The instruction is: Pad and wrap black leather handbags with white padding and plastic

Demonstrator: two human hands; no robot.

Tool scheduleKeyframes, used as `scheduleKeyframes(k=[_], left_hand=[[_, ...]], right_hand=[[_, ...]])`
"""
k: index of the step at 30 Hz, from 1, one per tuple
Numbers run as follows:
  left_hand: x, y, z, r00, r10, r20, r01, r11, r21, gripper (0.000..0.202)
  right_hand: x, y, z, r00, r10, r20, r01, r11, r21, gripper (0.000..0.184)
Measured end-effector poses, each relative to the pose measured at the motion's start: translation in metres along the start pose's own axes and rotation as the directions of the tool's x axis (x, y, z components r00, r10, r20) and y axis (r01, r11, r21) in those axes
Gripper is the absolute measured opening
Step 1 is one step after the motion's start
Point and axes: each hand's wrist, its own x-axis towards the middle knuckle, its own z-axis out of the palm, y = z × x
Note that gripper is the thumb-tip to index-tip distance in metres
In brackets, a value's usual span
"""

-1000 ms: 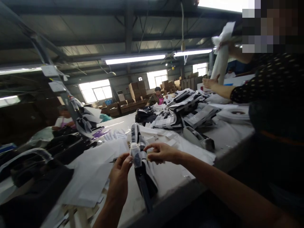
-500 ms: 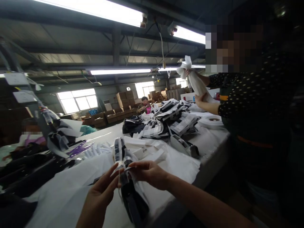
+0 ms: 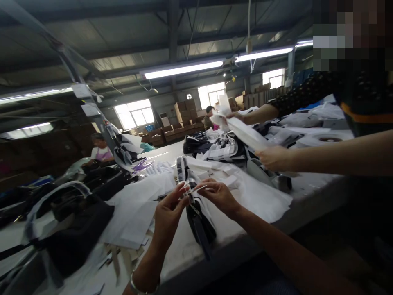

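A dark handbag (image 3: 201, 224) stands on the table in front of me, its upright handle (image 3: 181, 167) wrapped in clear film. Just above the bag, the fingers of my left hand (image 3: 170, 209) are pinched on a thin pale string beside the handle. My right hand (image 3: 221, 199) comes from the other side, closed on the edge of a thin flat tag (image 3: 199, 188). The two sets of fingertips nearly meet, and they partly cover the string and tag.
White paper sheets (image 3: 138, 205) lie left of the bag, near another dark bag (image 3: 76, 229). Behind is a pile of wrapped bags (image 3: 221, 147). At the right, a co-worker's hands (image 3: 274, 159) hold a white wrapped bundle (image 3: 248, 133). A tape roll (image 3: 330, 139) lies behind them.
My view has swung left, so more of the table's left side shows. The co-worker's bundle has come down over the table. My hands stay at the bag's handle, the tag now edge-on.
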Motion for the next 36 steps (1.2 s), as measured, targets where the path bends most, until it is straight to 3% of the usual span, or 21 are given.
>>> scheduleKeyframes(k=[3, 6, 14, 20, 28, 33, 36], left_hand=[[-0.001, -0.004, 0.002, 0.996, 0.072, -0.057, -0.068, 0.995, 0.073, 0.056], [-0.003, -0.004, 0.005, 0.992, 0.102, -0.076, -0.095, 0.992, 0.086, 0.058], [-0.004, -0.004, 0.005, 0.99, 0.094, -0.109, -0.089, 0.995, 0.048, 0.062], [-0.007, -0.002, 0.01, 0.987, 0.103, -0.127, -0.104, 0.995, -0.007, 0.062], [-0.008, 0.003, 0.02, 0.977, 0.083, -0.195, -0.096, 0.994, -0.059, 0.073], [-0.008, 0.001, 0.027, 0.971, 0.083, -0.225, -0.112, 0.987, -0.116, 0.078], [-0.007, 0.0, 0.027, 0.971, 0.092, -0.22, -0.113, 0.99, -0.085, 0.078]], right_hand=[[0.003, 0.003, 0.004, 0.993, -0.12, 0.004, 0.12, 0.991, -0.051, 0.03], [0.003, 0.003, 0.007, 0.991, -0.131, 0.027, 0.133, 0.987, -0.09, 0.03], [0.0, -0.015, 0.01, 0.977, -0.176, 0.12, 0.211, 0.878, -0.43, 0.026], [0.002, -0.023, 0.012, 0.974, -0.168, 0.154, 0.224, 0.835, -0.502, 0.021], [0.003, -0.021, 0.015, 0.989, -0.097, 0.11, 0.136, 0.885, -0.445, 0.021], [0.0, -0.022, 0.018, 0.992, -0.11, 0.059, 0.125, 0.876, -0.466, 0.021], [0.0, -0.024, 0.017, 0.987, -0.135, 0.089, 0.162, 0.853, -0.496, 0.02]])
